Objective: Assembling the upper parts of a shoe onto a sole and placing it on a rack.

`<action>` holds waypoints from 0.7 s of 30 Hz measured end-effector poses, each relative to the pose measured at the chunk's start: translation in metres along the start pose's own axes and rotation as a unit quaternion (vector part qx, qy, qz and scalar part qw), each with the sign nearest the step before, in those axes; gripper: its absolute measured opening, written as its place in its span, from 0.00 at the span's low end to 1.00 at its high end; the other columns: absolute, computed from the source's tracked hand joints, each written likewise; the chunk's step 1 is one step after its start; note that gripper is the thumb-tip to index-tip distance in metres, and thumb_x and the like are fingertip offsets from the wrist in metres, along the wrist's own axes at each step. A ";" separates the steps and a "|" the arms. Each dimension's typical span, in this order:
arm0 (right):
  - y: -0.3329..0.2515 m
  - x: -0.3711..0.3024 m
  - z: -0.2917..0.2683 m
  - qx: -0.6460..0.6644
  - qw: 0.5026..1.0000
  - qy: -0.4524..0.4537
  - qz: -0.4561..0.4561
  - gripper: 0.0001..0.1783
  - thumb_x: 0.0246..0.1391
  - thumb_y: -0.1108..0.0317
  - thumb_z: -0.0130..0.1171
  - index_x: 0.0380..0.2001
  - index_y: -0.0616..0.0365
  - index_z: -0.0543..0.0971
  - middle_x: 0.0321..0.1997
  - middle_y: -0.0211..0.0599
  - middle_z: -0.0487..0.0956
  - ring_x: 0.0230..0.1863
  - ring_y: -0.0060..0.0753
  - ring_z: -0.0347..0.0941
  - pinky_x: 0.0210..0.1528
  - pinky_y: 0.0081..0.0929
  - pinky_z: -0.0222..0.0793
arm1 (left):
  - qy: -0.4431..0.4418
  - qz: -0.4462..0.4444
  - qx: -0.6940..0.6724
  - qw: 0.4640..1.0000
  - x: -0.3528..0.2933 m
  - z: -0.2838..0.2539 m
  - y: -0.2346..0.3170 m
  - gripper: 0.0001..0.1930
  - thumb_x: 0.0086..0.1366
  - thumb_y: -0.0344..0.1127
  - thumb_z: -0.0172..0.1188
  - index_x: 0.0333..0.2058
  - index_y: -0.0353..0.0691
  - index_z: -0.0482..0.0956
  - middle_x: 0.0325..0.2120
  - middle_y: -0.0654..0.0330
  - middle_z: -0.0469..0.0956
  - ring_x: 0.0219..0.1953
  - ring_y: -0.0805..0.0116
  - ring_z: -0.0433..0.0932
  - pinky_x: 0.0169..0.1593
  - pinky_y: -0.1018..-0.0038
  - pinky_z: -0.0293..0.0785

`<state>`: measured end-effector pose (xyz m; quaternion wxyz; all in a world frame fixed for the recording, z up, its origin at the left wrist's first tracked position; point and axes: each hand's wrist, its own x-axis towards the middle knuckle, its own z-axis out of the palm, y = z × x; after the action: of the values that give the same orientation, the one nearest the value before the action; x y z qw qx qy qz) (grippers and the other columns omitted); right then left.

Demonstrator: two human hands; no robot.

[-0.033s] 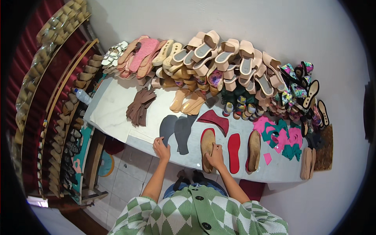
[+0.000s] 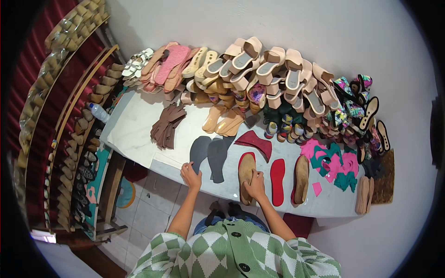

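My right hand point(image 2: 255, 185) is closed on a tan shoe last point(image 2: 247, 167) lying near the table's front edge, with red material showing along its toe. My left hand point(image 2: 190, 176) rests at the same edge with its fingers apart, touching the lower end of a dark grey sole piece point(image 2: 199, 150). A second dark grey sole piece point(image 2: 216, 160) lies beside it. To the right of the held last are a flat red insole point(image 2: 277, 181) and another tan last point(image 2: 301, 178) with a red rim. A dark red upper piece point(image 2: 255, 144) lies just beyond the held last.
Piled sandals point(image 2: 273, 65) line the table's back edge. Brown strips point(image 2: 168, 126), tan soles point(image 2: 215, 119), and pink and green scraps point(image 2: 331, 160) lie on the table point(image 2: 132, 123). Racks of lasts point(image 2: 79, 139) and a water bottle point(image 2: 98, 112) stand at left.
The whole view has shifted very slightly. Both hands and the things they touch stay in place.
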<state>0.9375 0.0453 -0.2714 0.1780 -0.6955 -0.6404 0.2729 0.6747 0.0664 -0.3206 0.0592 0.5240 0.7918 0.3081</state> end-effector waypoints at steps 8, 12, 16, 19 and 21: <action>0.000 0.005 0.000 0.006 1.000 -0.007 -0.009 0.37 0.37 0.64 0.59 0.52 0.66 0.59 0.48 0.61 0.59 0.49 0.60 0.59 0.51 0.44 0.60 | -0.006 -0.043 -0.076 0.996 0.007 0.001 -0.018 0.28 0.41 0.29 0.67 0.44 0.40 0.67 0.38 0.54 0.71 0.43 0.55 0.69 0.49 0.65 0.64; 0.002 0.007 0.000 0.014 1.000 -0.009 -0.018 0.38 0.37 0.63 0.58 0.52 0.67 0.58 0.47 0.61 0.59 0.49 0.61 0.59 0.52 0.43 0.59 | -0.005 -0.094 -0.137 0.986 0.008 0.000 -0.020 0.29 0.40 0.30 0.67 0.44 0.40 0.66 0.37 0.54 0.72 0.42 0.55 0.70 0.47 0.64 0.66; 0.006 0.007 0.000 0.023 0.999 -0.013 -0.024 0.38 0.36 0.62 0.58 0.52 0.67 0.59 0.47 0.61 0.59 0.49 0.61 0.59 0.52 0.43 0.59 | -0.016 -0.129 -0.126 0.983 0.008 -0.006 -0.017 0.32 0.39 0.32 0.67 0.45 0.40 0.65 0.37 0.55 0.73 0.41 0.57 0.72 0.45 0.65 0.68; 0.012 0.006 0.000 0.046 0.998 -0.018 -0.033 0.38 0.36 0.62 0.59 0.52 0.66 0.59 0.47 0.60 0.59 0.49 0.60 0.59 0.52 0.42 0.59 | -0.020 -0.137 -0.119 0.983 0.006 -0.007 -0.012 0.33 0.38 0.33 0.67 0.46 0.40 0.64 0.36 0.56 0.74 0.39 0.60 0.74 0.43 0.67 0.69; 0.021 0.008 0.003 0.073 0.996 -0.007 -0.048 0.37 0.38 0.60 0.58 0.52 0.65 0.60 0.47 0.60 0.59 0.49 0.58 0.59 0.52 0.41 0.59 | -0.021 -0.129 -0.108 0.985 0.002 -0.005 -0.003 0.33 0.38 0.33 0.67 0.46 0.39 0.65 0.35 0.57 0.76 0.37 0.62 0.76 0.42 0.69 0.71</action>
<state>0.9522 0.0507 -0.2876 0.2370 -0.6468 -0.6529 0.3150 0.6694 0.0654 -0.3174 0.1712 0.4141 0.8135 0.3707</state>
